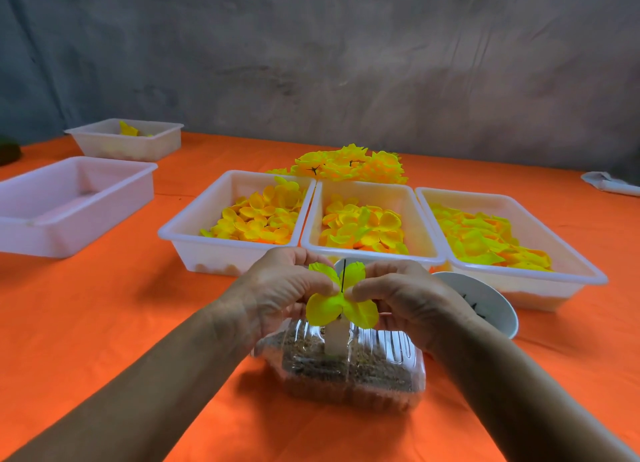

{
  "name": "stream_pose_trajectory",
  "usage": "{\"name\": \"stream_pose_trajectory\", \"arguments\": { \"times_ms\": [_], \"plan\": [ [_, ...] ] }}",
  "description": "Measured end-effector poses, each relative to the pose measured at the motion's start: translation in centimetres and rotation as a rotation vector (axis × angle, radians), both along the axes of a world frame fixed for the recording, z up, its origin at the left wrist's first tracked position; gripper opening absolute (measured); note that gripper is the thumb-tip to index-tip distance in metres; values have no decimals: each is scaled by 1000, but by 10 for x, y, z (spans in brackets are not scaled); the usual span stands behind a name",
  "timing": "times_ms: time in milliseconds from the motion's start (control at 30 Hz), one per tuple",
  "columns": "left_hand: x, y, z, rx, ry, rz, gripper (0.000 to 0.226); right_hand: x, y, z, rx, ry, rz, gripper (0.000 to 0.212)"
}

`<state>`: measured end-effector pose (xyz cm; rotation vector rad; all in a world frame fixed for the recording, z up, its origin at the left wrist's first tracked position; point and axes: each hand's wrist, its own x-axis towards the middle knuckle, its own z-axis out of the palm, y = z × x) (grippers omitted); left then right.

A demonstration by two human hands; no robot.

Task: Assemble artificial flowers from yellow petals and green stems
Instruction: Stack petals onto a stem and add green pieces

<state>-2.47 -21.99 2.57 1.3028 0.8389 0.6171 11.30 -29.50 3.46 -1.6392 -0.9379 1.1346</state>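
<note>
Both hands meet just above a clear container, working one yellow petal layer [341, 300] between them. The left hand [280, 288] pinches the petal's left side with thumb and fingers curled in; the right hand [405, 295] pinches the right side the same way. A thin dark stem [344, 276] rises upright through the middle of the four-lobed petal, so the step in hand looks like threading the layer down the stem.

To do this well, I judge the petal should stay level with its centre hole lined up on the stem, and both hands should press down evenly close to the centre, so the fabric slides rather than tears or tips. The stem looks thin enough to bend if pushed sideways.

Directly beneath, the clear container [346, 368] holds brownish granular fill, with a pale upright post [335, 340] standing in it under the petal; whether the stem sits in that post is hidden by the lobes.

Beyond the hands, three white trays of loose yellow petals stand side by side, touching: the left tray [194, 234], the middle tray [415, 219] and the right tray [561, 240]. Behind them lies a heap of finished flowers [349, 165]. A white bowl [491, 299] with small dark pieces sits just beside the right wrist, close enough to be knocked. Further left are an empty-looking tray [69, 205] and a far tray [128, 143] with a few yellow pieces, all on the orange surface [104, 323].
</note>
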Motion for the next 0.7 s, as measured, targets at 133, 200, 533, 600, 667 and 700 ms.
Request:
{"name": "stream_pose_trajectory", "arguments": {
  "times_ms": [133,200,533,600,667,700],
  "plan": [
    [0,1,3,-32,1,-13,25,0,1,2,2,-9,-14,19],
    [1,1,4,-36,13,-23,26,-2,0,1,-3,-10,-17,19],
    [-5,-4,4,-72,-16,-64,29,-4,-3,0,34,59,3,16],
    [-4,-3,4,-72,-11,-68,31,-4,-2,0,33,55,5,18],
    [-2,-3,5,-58,3,-63,31,-5,-1,2,38,35,9,17],
    [-2,-2,5,-46,11,-62,31,-5,-1,3,42,19,10,16]
  ]
}}
